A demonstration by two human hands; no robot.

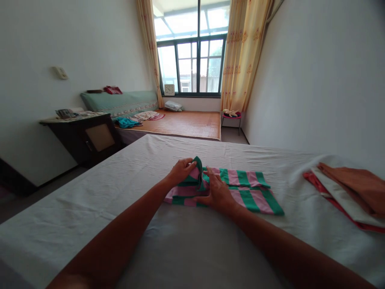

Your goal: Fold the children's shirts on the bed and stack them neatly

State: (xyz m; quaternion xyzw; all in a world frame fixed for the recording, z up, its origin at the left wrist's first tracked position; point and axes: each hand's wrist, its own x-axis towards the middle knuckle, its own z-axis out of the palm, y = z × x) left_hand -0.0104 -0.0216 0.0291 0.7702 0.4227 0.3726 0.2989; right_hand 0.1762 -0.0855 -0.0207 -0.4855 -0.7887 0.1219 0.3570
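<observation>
A bright bedroom with white walls, a tall window and yellow curtains: we stand at a bed covered by a white sheet, looking down at our own two bare arms. On the sheet, near the middle of the bed, lies a pink-and-green striped cloth, partly folded and flat on its right side. Our left hand is closed on the cloth's upper left edge, fingers pinching a raised fold of green fabric. Our right hand presses on the cloth just beside it, fingers spread apart and flat on the stripes, the fingertips nearly meeting the left hand at the lifted fold. To the right, well apart from the striped cloth, sits a stack of folded clothes in orange, white and red at the edge of the bed. Beyond the bed, a dark wooden cabinet stands against the left wall, and a low platform with an orange mat runs under the window, with a green cushion, a small clock and loose garments on it.
</observation>
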